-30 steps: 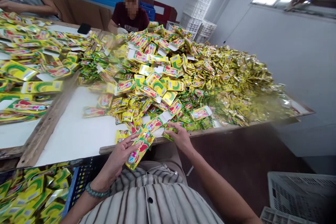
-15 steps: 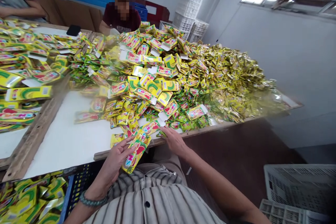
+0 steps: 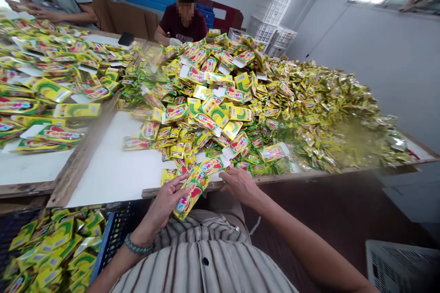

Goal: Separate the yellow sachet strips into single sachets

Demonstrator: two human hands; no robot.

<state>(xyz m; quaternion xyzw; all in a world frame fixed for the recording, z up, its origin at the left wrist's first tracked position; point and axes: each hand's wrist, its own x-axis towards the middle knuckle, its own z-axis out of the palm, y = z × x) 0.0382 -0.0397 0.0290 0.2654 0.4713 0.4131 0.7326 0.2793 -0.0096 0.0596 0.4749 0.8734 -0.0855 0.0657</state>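
My left hand [image 3: 161,208] is closed around a small yellow carton [image 3: 191,196] printed with fruit and coloured letters. It is tilted over my lap at the table's front edge, its upper end toward the pile. To the right of it, my right hand [image 3: 242,187] has its fingers curled together at the table edge. A bit of green shows at the fingertips, too small to make out. Just beyond both hands lies another carton [image 3: 211,165] with a white flap. Small green sachets [image 3: 252,169] and yellow sachets [image 3: 177,150] are heaped around it.
A high heap of gold-yellow sachets [image 3: 330,96] covers the table's right side. Wooden strips [image 3: 82,151] divide the tabletop, with more cartons at left. A blue crate [image 3: 103,247] of filled cartons stands below left. Two people sit across the table; a phone [image 3: 126,39] lies near them.
The view has swung left, so the scene sits further right. My right hand's fingers have drawn together at the table edge. My left hand keeps its hold on the carton.
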